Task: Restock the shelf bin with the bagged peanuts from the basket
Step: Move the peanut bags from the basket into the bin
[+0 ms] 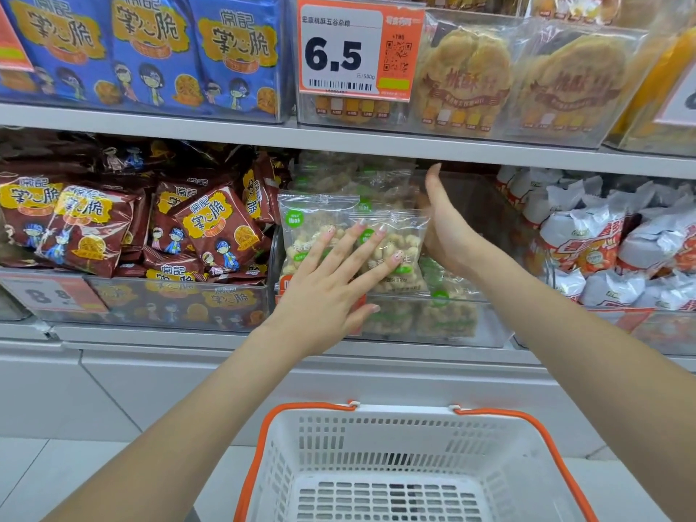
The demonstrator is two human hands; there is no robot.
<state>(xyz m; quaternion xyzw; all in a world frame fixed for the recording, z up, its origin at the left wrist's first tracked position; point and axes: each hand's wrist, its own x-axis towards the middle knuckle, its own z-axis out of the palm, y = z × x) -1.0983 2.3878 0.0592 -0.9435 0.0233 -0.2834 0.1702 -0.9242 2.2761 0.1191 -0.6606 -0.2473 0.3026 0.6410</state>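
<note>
Judging by the bare white basket (410, 480), you're nearly done: your left hand (335, 284) presses flat, fingers spread, on the upright peanut bags (320, 227) in the clear shelf bin (486, 333), your right hand (444, 227) open beside them, only tidying left.

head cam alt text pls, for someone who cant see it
Two bare hands steady upright peanut bags in a clear shelf bin: the left hand lies flat on their fronts, fingers spread, and the right hand is open against their right side. Below, a white basket with orange handles shows no bags inside.
</note>
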